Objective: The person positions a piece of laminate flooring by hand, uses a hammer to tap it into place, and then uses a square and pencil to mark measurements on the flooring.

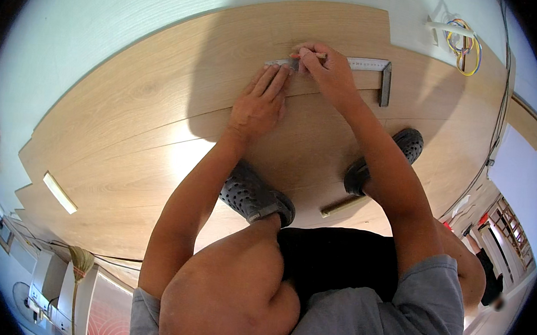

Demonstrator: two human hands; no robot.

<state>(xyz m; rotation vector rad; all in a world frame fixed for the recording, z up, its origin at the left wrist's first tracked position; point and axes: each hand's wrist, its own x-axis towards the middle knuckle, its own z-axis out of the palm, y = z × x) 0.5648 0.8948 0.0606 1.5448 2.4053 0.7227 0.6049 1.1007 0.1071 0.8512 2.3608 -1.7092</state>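
My left hand (261, 98) lies with fingers stretched flat across the left end of a steel carpenter's square (368, 65) on a light wood-look plank floor (118, 88). Just right of those fingertips, my right hand (328, 72) is closed around a pencil (296, 55) over the ruler blade; the pencil's tip is hard to make out. The square's short dark arm points toward me at the right. Both my feet, in dark perforated clogs (248, 191), rest on the planks below my hands.
Pale underlay (104, 25) borders the planks. A wall bracket with coiled coloured wires (466, 50) is upper right; dark cables (490, 161) run down the right. A pale strip (60, 191) lies left, a wooden bar (334, 207) by my right foot. A broom (80, 263) and fan (21, 296) are lower left.
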